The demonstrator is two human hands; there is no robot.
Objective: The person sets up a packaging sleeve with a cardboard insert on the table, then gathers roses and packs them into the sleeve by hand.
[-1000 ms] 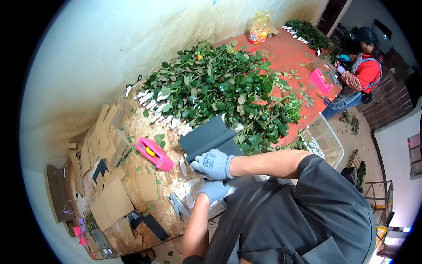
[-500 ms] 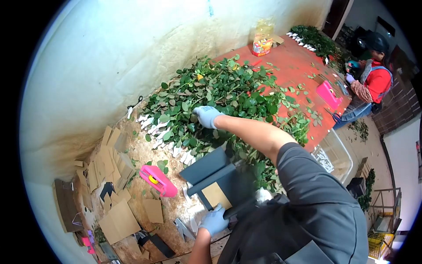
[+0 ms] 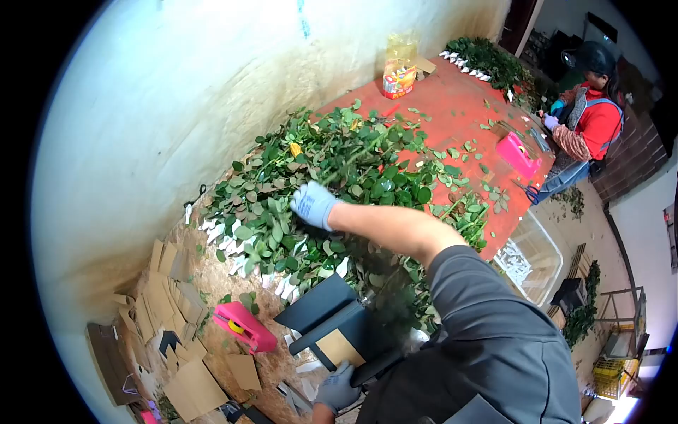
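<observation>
My right hand (image 3: 313, 205), in a grey glove, is closed over the pile of leafy green stems (image 3: 272, 177); what its fingers hold is hidden among the leaves. White-wrapped tips (image 3: 236, 261) stick out along the pile's near-left edge. Lower down, my left hand (image 3: 337, 389), also gloved, rests at the near edge of a dark sheet (image 3: 321, 304) with a brown cardboard piece (image 3: 340, 348) on it. The left fingers are partly hidden, so their grip is unclear. Left of the dark sheet lies a pink tape dispenser (image 3: 244, 327).
Cardboard pieces (image 3: 194, 389) cover the left of the table. A yellow-topped bag (image 3: 400, 78) stands near the wall. A person in red (image 3: 600, 124) works at the far right, near a second pink dispenser (image 3: 518, 155). A clear bin (image 3: 533, 258) sits beside the table.
My right hand has gone from the dark sheet up to the leafy pile, then slightly down and left. My left hand stays by the sheet, where the cardboard piece has come into view.
</observation>
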